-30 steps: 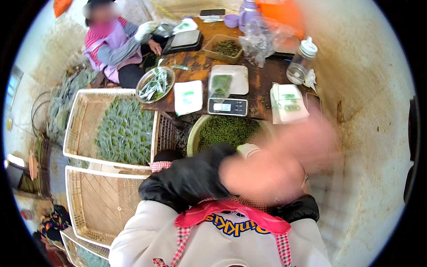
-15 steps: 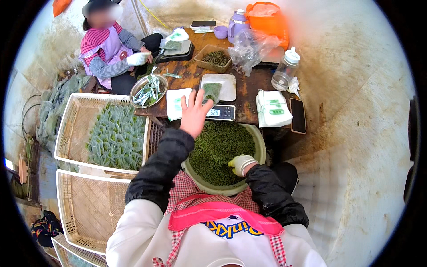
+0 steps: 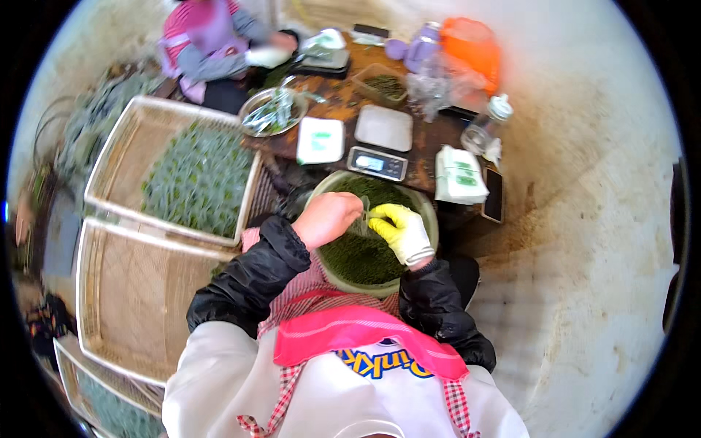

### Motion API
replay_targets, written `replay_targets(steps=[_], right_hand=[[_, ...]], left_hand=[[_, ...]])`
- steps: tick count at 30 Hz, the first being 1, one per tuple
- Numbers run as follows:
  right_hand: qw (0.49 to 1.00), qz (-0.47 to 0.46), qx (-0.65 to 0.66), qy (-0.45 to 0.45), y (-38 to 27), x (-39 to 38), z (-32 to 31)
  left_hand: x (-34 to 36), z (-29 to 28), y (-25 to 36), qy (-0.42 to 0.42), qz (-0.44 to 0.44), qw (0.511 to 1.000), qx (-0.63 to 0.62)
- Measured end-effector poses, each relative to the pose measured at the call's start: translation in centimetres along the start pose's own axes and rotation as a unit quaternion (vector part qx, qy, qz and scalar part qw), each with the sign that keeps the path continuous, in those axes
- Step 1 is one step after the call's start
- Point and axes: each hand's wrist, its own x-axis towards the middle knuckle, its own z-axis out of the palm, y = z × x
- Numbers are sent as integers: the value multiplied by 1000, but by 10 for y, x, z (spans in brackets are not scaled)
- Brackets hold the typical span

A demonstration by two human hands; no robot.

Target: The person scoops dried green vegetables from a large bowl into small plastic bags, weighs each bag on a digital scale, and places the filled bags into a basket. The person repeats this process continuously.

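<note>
A small clear plastic bag (image 3: 363, 222) is pinched between both hands over a pale green tub (image 3: 432, 219) of small green grains (image 3: 358, 257). On the bag's left side, my bare left hand (image 3: 330, 219) has its fingers closed. My right hand (image 3: 401, 233), in a white glove with yellow fingers, grips the bag's other edge. How full the bag is cannot be made out, as the hands partly cover it. Just beyond the tub, a digital scale (image 3: 377, 163) with a lit display and a pale square pan (image 3: 384, 128) stands on the wooden table.
Stacks of flat bags (image 3: 320, 140) (image 3: 460, 175) flank the scale. Farther back are a metal bowl of sachets (image 3: 274, 112), a box of dark grains (image 3: 381, 84) and a bottle (image 3: 482, 131). Filled bags (image 3: 197, 182) lie in a left crate (image 3: 117, 160). A co-worker (image 3: 212, 44) sits far left.
The bag has left the scale pan, and my left hand has drawn back with it over the tub. My right hand has risen from the grains to the bag. The view has shifted.
</note>
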Motion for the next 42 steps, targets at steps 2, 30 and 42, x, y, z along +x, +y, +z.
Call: replay_targets(steps=[2,30,42], right_hand=[[999,-19,16,-39,-14,-8,18],[967,54,29,-245,23,-53,67],[953,30,-19,-300,46,-51,87]], left_hand=[[-28,-20,-2,-93,-33,994,-43],[-350,-42,-51,261,-571,675,387],[-400,33,-89,108,-685,667,271]])
